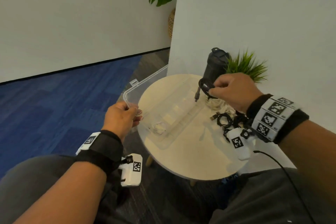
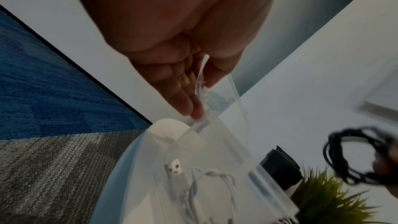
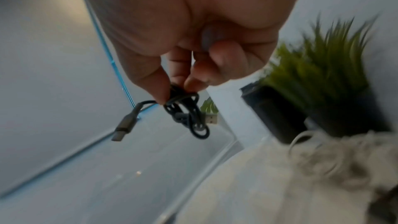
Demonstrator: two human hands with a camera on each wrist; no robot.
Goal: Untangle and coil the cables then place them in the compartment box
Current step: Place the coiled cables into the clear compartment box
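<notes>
A clear plastic compartment box (image 1: 181, 114) lies on the round table, its lid (image 1: 145, 82) swung open to the left. My left hand (image 1: 123, 114) pinches the lid's near corner (image 2: 201, 91). A coiled white cable (image 1: 160, 127) with a USB plug (image 2: 175, 170) sits in the box's nearest compartment. My right hand (image 1: 234, 91) pinches a coiled black cable (image 1: 205, 87) above the box's far end, one plug (image 3: 122, 129) dangling. More black cables (image 1: 225, 121) lie tangled on the table below my right wrist, with a white cable pile (image 1: 220, 106) behind them.
A dark bottle (image 1: 213, 68) and a green potted plant (image 1: 247, 67) stand at the table's far edge against a white wall. The round cream table (image 1: 190, 156) stands over grey and blue carpet (image 1: 54, 100). A black wire (image 1: 283, 169) runs from my right wrist over my lap.
</notes>
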